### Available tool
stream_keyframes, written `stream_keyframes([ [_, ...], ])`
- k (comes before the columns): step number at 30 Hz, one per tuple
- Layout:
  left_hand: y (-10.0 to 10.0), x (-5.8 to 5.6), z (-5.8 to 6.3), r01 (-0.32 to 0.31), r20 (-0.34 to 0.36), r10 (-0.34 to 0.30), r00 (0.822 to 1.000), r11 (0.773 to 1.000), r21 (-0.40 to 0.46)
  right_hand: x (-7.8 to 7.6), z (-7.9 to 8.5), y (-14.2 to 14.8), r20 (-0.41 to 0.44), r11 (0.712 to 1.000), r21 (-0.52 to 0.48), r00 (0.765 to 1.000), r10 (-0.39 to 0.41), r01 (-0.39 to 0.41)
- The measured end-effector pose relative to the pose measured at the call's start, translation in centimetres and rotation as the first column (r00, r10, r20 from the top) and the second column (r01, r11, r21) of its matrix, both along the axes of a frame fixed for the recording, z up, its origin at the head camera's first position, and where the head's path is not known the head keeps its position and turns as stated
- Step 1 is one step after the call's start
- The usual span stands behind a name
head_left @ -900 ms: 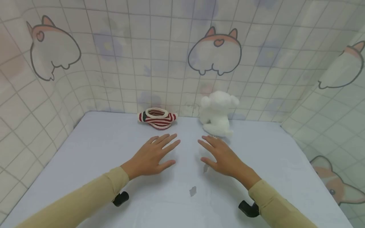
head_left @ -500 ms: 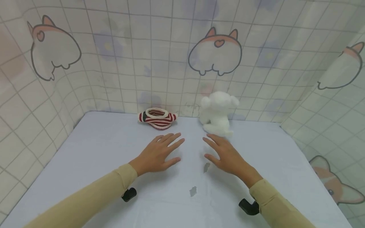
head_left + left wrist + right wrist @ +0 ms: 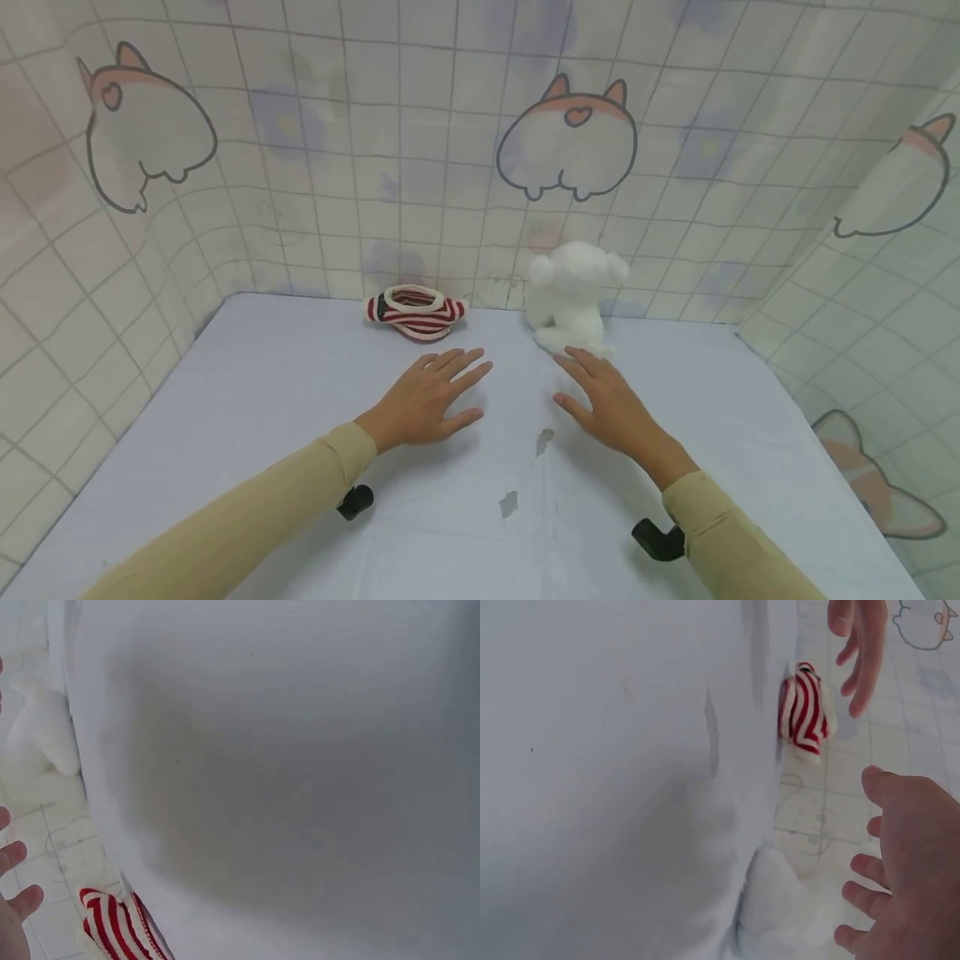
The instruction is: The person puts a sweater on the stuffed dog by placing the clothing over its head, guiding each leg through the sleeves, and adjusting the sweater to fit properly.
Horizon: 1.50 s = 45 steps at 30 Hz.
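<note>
In the head view a red and white striped knitted piece (image 3: pixel 417 314), like a small doll's sweater, lies at the back of the table, its round cream-edged opening facing up. To its right sits a white plush toy (image 3: pixel 573 296) with round ears. My left hand (image 3: pixel 424 401) hovers over the table in front of the striped knit, fingers spread, holding nothing. My right hand (image 3: pixel 617 406) is held over the table in front of the plush toy; its fingertips overlap the toy's lower edge in this view. The right wrist view shows the right hand (image 3: pixel 915 862) with fingers extended.
The table (image 3: pixel 247 392) has a pale cover with two small grey patches (image 3: pixel 508 503) near the middle. Curtain-like walls (image 3: pixel 420 125) with a grid and corgi print enclose the back and both sides. A black device (image 3: pixel 658 539) sits under each sleeve cuff.
Both hands have shifted to the right and slightly forward over the table, fingers still spread. The striped knit and the plush toy have stayed in place.
</note>
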<state>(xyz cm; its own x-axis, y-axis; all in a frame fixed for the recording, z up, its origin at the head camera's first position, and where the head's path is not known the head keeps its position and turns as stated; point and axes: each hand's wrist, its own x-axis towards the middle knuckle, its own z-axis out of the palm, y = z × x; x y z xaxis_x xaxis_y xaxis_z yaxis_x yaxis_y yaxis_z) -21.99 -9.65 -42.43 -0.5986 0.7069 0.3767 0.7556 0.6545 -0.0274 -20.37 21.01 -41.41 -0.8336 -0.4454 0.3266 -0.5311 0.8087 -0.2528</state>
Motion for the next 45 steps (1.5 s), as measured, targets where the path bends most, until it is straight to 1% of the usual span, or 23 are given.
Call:
stream_keyframes([
  [2,0.2,-0.1,-0.1,0.009,0.004,-0.009,1.000,1.000,0.009,-0.1,0.0,0.1,0.043,0.999,-0.029,0.999,-0.019,0.020],
  [4,0.4,-0.3,-0.1,0.007,0.011,-0.007,1.000,1.000,0.000,-0.2,0.1,0.2,0.079,0.998,-0.053,0.996,-0.029,0.033],
  [6,0.6,-0.5,-0.2,0.008,0.017,-0.007,1.000,1.000,-0.008,-0.3,0.1,0.2,0.098,0.997,-0.063,0.995,-0.034,0.040],
  [9,0.9,-0.8,-0.3,0.004,0.019,-0.004,1.000,1.000,-0.014,-0.6,0.1,0.3,0.090,0.997,-0.057,0.995,-0.040,0.045],
  [12,1.3,-1.1,-0.3,0.012,0.008,-0.012,1.000,1.000,0.004,-0.8,0.1,0.4,0.084,0.996,-0.058,0.995,-0.057,0.062],
  [17,1.9,-1.7,-0.4,0.017,-0.002,-0.017,1.000,1.000,0.014,-1.1,-0.1,0.9,0.099,0.993,-0.061,0.991,-0.093,0.099],
  [25,2.8,-2.6,-0.3,-0.005,0.055,0.005,0.998,1.000,0.004,-1.6,-0.3,1.7,0.104,0.989,-0.089,0.989,-0.106,0.116],
  [33,3.5,-3.1,-0.4,-0.031,0.096,0.032,0.995,0.999,-0.012,-2.4,-1.0,1.6,0.111,0.973,-0.134,0.978,-0.174,0.188],
  [36,3.8,-3.3,-0.5,-0.030,0.106,0.030,0.994,1.000,-0.002,-2.5,-1.1,1.6,0.104,0.967,-0.149,0.976,-0.190,0.205],
  [39,4.2,-3.7,-0.5,-0.028,0.114,0.027,0.993,1.000,0.007,-2.8,-1.2,1.7,0.118,0.960,-0.165,0.971,-0.209,0.227],
  [42,4.6,-4.2,-0.6,-0.038,0.124,0.037,0.992,0.999,0.005,-3.3,-1.3,1.8,0.158,0.951,-0.173,0.960,-0.229,0.255],
  [45,5.2,-4.6,-0.5,-0.037,0.130,0.034,0.991,0.999,0.018,-3.7,-1.3,2.0,0.190,0.944,-0.173,0.950,-0.247,0.281],
])
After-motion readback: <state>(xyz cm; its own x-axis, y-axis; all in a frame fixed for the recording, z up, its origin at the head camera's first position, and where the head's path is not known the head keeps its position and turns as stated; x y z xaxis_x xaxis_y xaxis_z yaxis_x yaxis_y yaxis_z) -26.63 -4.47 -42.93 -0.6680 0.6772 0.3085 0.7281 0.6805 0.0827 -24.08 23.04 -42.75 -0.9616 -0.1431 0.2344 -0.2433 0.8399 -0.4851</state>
